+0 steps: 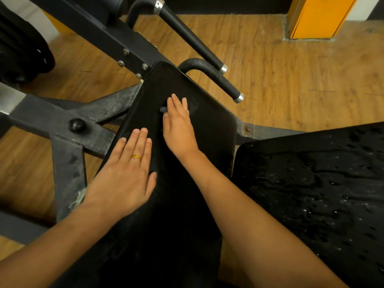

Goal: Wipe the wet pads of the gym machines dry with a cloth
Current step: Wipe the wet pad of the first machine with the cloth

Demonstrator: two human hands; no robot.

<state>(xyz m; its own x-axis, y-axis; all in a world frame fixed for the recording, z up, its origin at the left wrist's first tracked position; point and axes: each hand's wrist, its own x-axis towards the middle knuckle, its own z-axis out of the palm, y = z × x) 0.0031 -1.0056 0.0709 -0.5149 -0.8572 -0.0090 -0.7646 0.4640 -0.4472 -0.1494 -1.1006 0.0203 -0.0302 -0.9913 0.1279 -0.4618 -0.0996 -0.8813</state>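
Note:
A long black pad [209,129] of a gym machine runs from the bottom of the view up to the middle. My left hand [126,173], with a gold ring, lies flat on the pad's left edge, fingers straight. My right hand [178,125] presses flat on the pad further up, fingers straight. A small dark grey bit [163,109], perhaps cloth, peeks out by its left side; the rest is hidden under the hand. A second black pad [311,183] at the right is covered in water drops.
Two black bar handles [193,40] [224,82] with chrome ends stick out above the pad. The grey steel frame [68,163] crosses at the left, with black weight plates [20,48] at the far left. An orange column [318,15] stands on the wooden floor [291,80].

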